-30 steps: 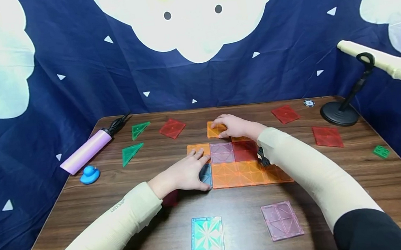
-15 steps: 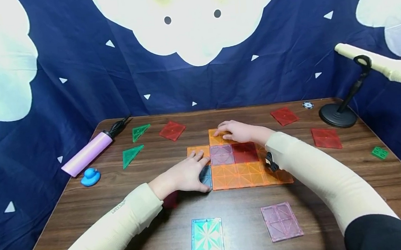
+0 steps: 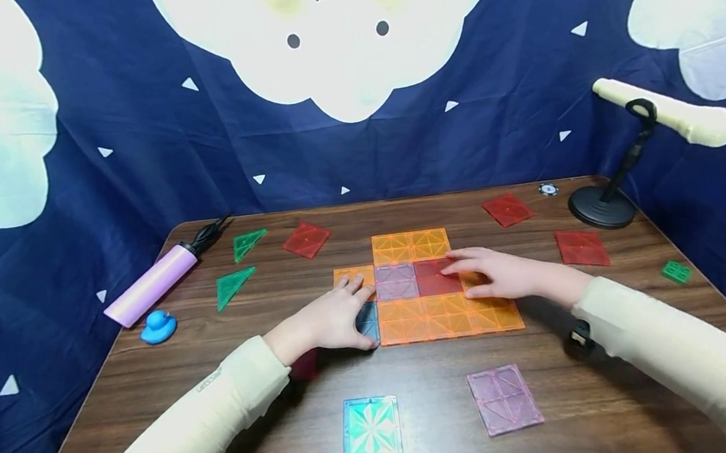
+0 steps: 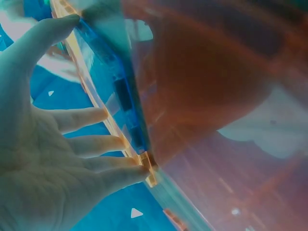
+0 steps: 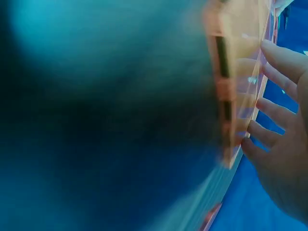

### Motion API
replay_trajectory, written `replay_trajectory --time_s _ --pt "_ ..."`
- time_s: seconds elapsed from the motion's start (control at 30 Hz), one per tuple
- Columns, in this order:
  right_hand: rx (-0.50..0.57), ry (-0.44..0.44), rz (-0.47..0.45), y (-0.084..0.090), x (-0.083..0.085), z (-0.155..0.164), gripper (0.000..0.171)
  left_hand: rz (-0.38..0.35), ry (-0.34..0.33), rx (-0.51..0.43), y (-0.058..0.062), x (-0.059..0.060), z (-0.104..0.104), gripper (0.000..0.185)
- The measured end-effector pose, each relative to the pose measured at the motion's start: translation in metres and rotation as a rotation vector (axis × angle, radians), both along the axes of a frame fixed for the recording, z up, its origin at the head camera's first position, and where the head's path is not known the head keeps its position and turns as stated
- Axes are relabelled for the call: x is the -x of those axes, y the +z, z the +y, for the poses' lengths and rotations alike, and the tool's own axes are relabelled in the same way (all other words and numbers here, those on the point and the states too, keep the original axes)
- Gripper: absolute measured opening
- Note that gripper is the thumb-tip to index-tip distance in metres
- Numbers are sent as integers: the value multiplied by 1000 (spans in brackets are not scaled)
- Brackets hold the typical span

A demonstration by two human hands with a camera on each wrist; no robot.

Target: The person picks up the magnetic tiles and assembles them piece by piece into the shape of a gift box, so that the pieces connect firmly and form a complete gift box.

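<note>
Translucent magnetic tiles lie flat, edge to edge, on the wooden table in the head view. A front orange row [image 3: 426,321] has a lilac tile [image 3: 396,282] and a red tile [image 3: 431,278] behind it, then two orange tiles [image 3: 410,245] at the back. My left hand [image 3: 336,319] rests with spread fingers over a blue tile [image 3: 368,322] and an orange tile [image 3: 347,275] on the left side. My right hand [image 3: 499,273] lies with its fingers apart over the right side, fingertips on the red tile and an orange tile [image 3: 472,280]. Neither hand grips anything.
A patterned teal tile [image 3: 371,432] and a lilac tile [image 3: 504,400] lie in front. A dark red tile [image 3: 304,365] is partly under the left wrist. Red tiles [image 3: 307,240], green triangles [image 3: 234,287], a lilac pump [image 3: 153,284], a blue duck [image 3: 159,327] and a black stand [image 3: 602,206] lie around.
The back-left orange tile came toward me, lining up with the others. My right hand then left it and moved right and nearer, onto the right-side tiles. My left hand stayed put.
</note>
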State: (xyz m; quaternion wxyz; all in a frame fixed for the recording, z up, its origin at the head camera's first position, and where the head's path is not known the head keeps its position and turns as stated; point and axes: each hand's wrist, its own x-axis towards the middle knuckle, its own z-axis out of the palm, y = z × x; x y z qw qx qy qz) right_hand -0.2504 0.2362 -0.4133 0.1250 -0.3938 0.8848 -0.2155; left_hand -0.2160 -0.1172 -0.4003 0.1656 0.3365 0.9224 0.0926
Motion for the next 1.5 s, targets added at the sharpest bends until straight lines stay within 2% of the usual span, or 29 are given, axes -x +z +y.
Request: replay_trajectory --time_s 0.2,0.33,0.43,0.53,0.73,0.87,1.03,1.13,1.27,1.37,1.5 --pt "16 -30 -18 -2 -24 29 58 -17 4 -4 3 1 -5 98" --pt "30 -42 -34 -1 -29 32 59 -25 15 -6 5 -1 -6 95" --pt "38 -48 -40 -3 -30 31 59 3 -27 -33 6 -9 0 84" --pt "45 -49 -40 -6 -32 31 59 67 -137 -92 5 -27 17 65" --pt "76 -56 -16 -7 -38 32 63 165 -331 -150 6 -83 75 49" --pt "89 -72 -10 -5 -42 34 66 259 -430 -83 4 -106 109 50" --pt "94 -86 -25 -4 -45 35 68 380 -519 66 0 -120 135 53" --pt "98 -90 -32 -6 -46 35 69 409 -525 97 -1 -126 141 50" --pt "101 -89 -39 -8 -45 35 69 477 -494 107 0 -129 140 45" --pt "100 -91 -39 -8 -44 35 69 516 -465 118 1 -127 135 42" --pt "93 -97 -46 -7 -43 34 70 498 -434 108 0 -118 127 40"
